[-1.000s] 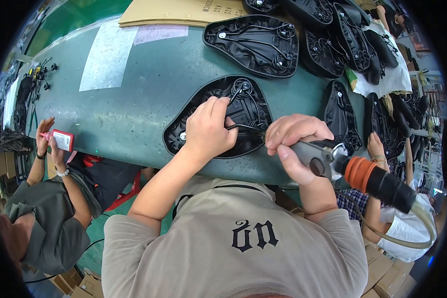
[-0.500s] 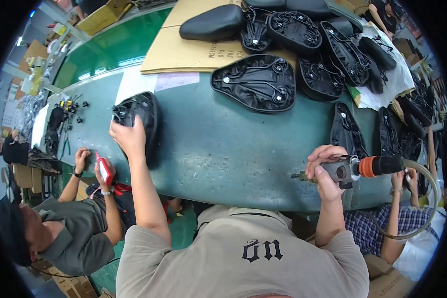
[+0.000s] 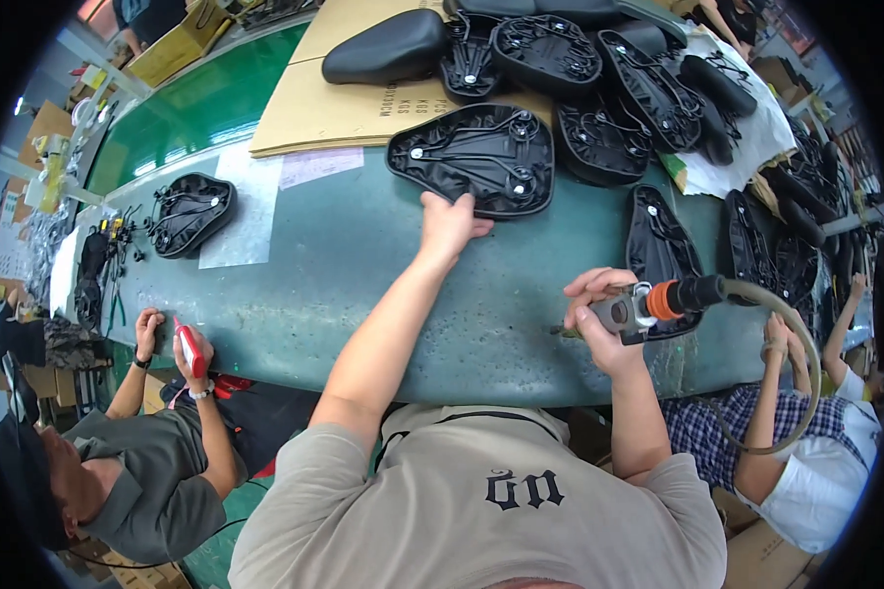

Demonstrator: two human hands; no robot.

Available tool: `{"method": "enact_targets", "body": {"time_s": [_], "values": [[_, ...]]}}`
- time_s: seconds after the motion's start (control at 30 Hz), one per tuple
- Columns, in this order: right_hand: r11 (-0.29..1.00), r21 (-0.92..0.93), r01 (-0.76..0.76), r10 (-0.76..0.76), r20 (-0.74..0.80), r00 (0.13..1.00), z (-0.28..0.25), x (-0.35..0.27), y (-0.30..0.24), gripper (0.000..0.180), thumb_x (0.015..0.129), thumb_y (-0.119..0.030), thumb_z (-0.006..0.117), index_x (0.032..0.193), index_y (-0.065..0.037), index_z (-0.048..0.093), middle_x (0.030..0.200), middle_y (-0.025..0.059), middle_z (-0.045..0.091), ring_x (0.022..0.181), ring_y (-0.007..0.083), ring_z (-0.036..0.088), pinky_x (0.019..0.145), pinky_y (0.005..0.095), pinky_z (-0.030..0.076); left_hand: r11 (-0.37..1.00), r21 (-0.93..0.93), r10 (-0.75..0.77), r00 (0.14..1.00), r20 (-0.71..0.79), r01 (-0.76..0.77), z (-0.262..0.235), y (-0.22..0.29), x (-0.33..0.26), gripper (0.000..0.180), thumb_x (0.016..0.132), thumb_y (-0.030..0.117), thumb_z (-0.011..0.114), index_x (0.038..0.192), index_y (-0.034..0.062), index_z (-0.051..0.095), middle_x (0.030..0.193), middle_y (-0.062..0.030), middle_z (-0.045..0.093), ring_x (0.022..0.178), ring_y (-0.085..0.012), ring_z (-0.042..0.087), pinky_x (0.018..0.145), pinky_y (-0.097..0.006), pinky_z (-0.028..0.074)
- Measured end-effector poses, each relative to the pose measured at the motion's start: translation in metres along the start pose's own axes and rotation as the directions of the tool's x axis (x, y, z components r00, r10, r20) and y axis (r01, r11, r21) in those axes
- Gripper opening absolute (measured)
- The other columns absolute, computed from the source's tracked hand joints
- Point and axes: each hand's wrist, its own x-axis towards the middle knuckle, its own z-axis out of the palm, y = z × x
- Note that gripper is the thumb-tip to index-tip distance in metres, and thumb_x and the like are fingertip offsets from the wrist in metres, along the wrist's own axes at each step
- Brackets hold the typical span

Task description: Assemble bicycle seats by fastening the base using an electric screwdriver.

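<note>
Where my left hand reaches: I have the left hand (image 3: 449, 232) at the near rim of a black padded saddle (image 3: 469, 165), its fingertips meeting the edge and its thumb out to the right; from my feed I cannot tell whether they have closed on it.
Saddle at the fingertips: it lies underside up, just beyond the hand, narrow end to my left and broad end to my right, with its bent metal rails uncovered; its far side overlaps the edge of the flat cardboard (image 3: 339, 110) in my view.
Right hand: I see the right hand (image 3: 602, 332) wrapped around a grey tool (image 3: 619, 314), well apart from the saddle at the left hand and nearer to the body.
Hose: behind the tool's orange collar (image 3: 662, 299) and black fitting, a pale hose (image 3: 813, 371) curves round and down on my right.
Beside the tool: another upturned saddle (image 3: 660, 240) lies past the right hand, partly covered by the tool from where I look.
Far left: I make out a smaller-looking saddle (image 3: 194, 211), underside up on the green table (image 3: 309, 304), near a white sheet (image 3: 243, 221).
Upper right: more saddles crowd together, among them a smooth one (image 3: 383, 47) resting cushion up on the cardboard.
Co-worker on my left: that person holds a red and white bottle (image 3: 191, 351).
</note>
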Motion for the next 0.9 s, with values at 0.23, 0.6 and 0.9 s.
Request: {"method": "enact_targets", "body": {"time_s": [0.23, 0.6, 0.9], "values": [[0.982, 0.102, 0.158, -0.149, -0.088, 0.985, -0.015, 0.018, -0.066, 0.029, 0.093, -0.002, 0.061, 0.119, 0.0, 0.048, 0.103, 0.0229, 0.06, 0.06, 0.0167, 0.058, 0.057, 0.0335, 0.053, 0.771, 0.635, -0.38, 0.835, 0.398, 0.048, -0.09, 0.029, -0.078, 0.043, 0.094, 0.017, 0.064, 0.132, -0.0019, 0.056, 0.088, -0.017, 0.072, 0.067, -0.0247, 0.072, 0.061, -0.036, 0.058], [0.982, 0.044, 0.183, -0.182, -0.032, 0.983, 0.043, 0.087, -0.015, 0.023, 0.087, 0.006, 0.064, 0.107, 0.002, 0.055, 0.088, 0.0099, 0.067, 0.064, 0.0112, 0.065, 0.059, 0.0262, 0.054, 0.505, 0.762, -0.053, 0.866, 0.497, -0.406, -0.079, 0.005, -0.132, 0.044, 0.096, 0.03, 0.062, 0.131, 0.0037, 0.064, 0.108, -0.0264, 0.072, 0.105, -0.0455, 0.068, 0.089, -0.05, 0.054], [0.99, -0.095, 0.106, -0.115, -0.092, 0.989, 0.053, 0.107, -0.011, 0.014, 0.086, 0.005, 0.064, 0.099, 0.001, 0.061, 0.082, 0.0053, 0.066, 0.064, 0.0103, 0.064, 0.057, 0.0263, 0.052, 0.576, 0.681, -0.008, 0.83, 0.558, -0.453, -0.091, -0.006, -0.124, 0.045, 0.097, 0.029, 0.055, 0.131, 0.0007, 0.063, 0.112, -0.0268, 0.071, 0.105, -0.0469, 0.066, 0.091, -0.051, 0.053]]}}
